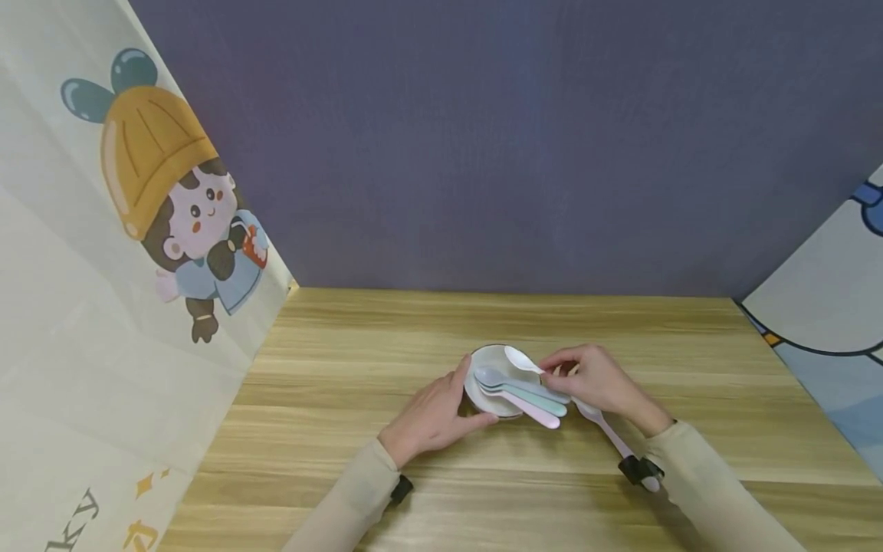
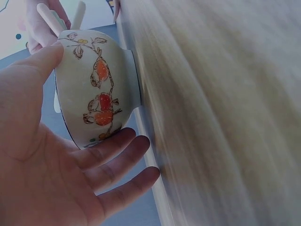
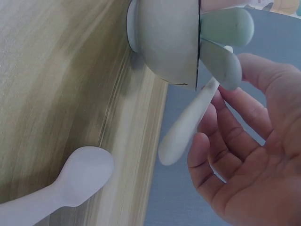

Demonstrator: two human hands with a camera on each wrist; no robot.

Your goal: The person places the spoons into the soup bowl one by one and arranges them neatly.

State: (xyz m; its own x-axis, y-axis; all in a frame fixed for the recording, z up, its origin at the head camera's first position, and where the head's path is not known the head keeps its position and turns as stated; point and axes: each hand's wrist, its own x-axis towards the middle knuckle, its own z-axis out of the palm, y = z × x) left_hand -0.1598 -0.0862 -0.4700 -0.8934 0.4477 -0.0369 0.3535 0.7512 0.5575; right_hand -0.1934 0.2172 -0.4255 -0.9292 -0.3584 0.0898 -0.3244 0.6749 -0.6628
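Observation:
A small white bowl (image 1: 493, 356) stands on the table. Painted orange and red fruit shows on its side in the left wrist view. My left hand (image 1: 431, 414) holds the bowl from the left, thumb and fingers spread about its side. Blue-grey (image 1: 527, 387), green (image 1: 545, 401) and pink (image 1: 541, 415) spoons lean together in the bowl, handles out to the right. Above the right part of the rim, my right hand (image 1: 596, 379) pinches a white spoon (image 1: 522, 360) by its handle, the spoon's head pointing left. Its handle end (image 3: 183, 129) shows in the right wrist view.
A pale pink spoon (image 1: 610, 433) lies on the wooden table (image 1: 345, 368) beneath the right forearm, partly covered by the black wrist strap. Behind the table rises a dark blue-grey panel (image 1: 441, 153). A printed cartoon sheet (image 1: 69, 230) hangs at the left.

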